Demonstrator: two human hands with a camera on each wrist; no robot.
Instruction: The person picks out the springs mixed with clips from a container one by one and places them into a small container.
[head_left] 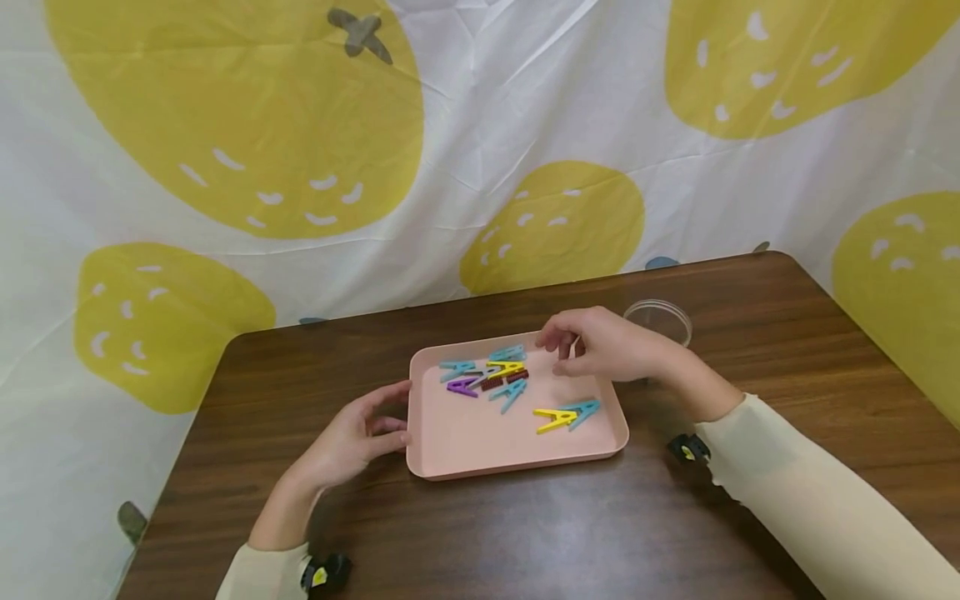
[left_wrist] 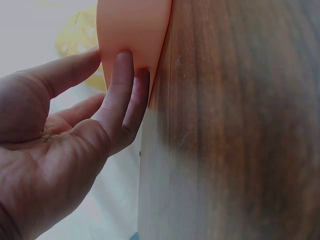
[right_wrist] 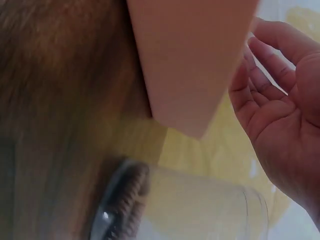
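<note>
A pink tray point(head_left: 465, 437) lies on the dark wooden table point(head_left: 787, 350) with several coloured clothespins in it. A yellow one point(head_left: 555, 419) and a blue one point(head_left: 585, 409) lie near its right side; a purple one point(head_left: 462, 387) lies in a cluster toward the back. My left hand point(head_left: 384, 421) touches the tray's left wall with nearly straight fingers point(left_wrist: 121, 85) laid against the pink wall point(left_wrist: 132, 30). My right hand point(head_left: 558, 354) hovers over the tray's far right corner point(right_wrist: 190, 65), fingers point(right_wrist: 265, 60) relaxed and holding nothing.
A clear plastic cup point(head_left: 658, 320) stands just behind my right hand, near the tray's back right corner, and looms close in the right wrist view point(right_wrist: 195, 205). A white cloth with yellow fruit prints point(head_left: 247, 125) hangs behind the table.
</note>
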